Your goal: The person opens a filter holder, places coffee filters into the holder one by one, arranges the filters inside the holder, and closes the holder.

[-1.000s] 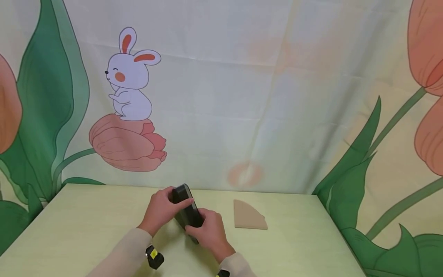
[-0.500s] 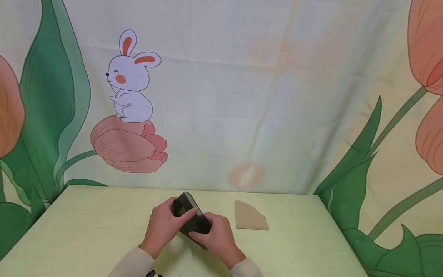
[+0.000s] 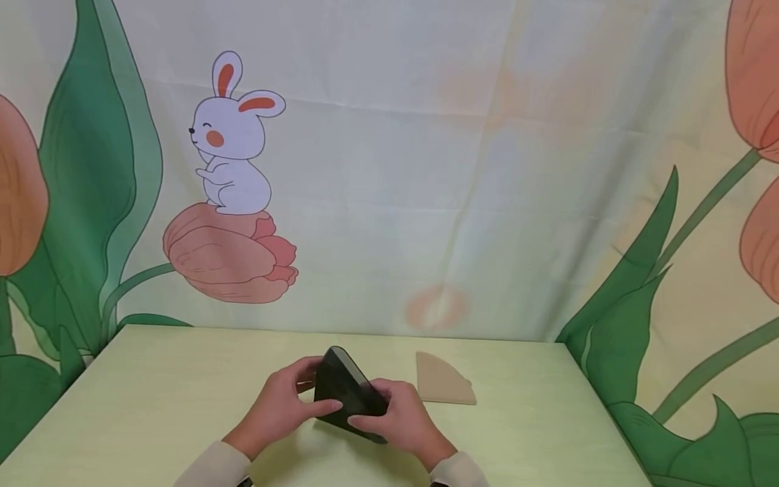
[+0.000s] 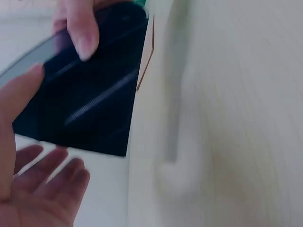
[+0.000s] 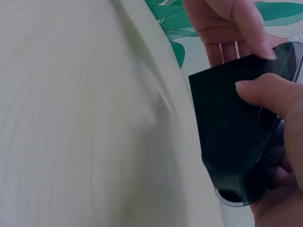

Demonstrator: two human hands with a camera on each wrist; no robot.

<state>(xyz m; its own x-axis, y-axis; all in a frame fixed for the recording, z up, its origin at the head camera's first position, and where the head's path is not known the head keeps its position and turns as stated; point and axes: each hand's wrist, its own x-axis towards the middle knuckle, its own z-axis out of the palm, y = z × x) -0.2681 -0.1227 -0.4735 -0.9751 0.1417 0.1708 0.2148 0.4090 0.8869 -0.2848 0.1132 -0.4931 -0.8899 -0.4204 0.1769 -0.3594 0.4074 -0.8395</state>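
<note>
Okay, black case (image 3: 351,393) sits at brown wedge's (image 3: 443,382) nine o'clock; right hand (image 3: 404,416) pinches it, left hand's (image 3: 281,402) thumb touches, finger grip unclear. Best support both sides evenly, lest it slip.

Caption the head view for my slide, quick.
Left grip and right grip hold a glossy black plastic-looking wedge over a pale yellow tabletop, near a flat tan quarter-round piece.
</note>
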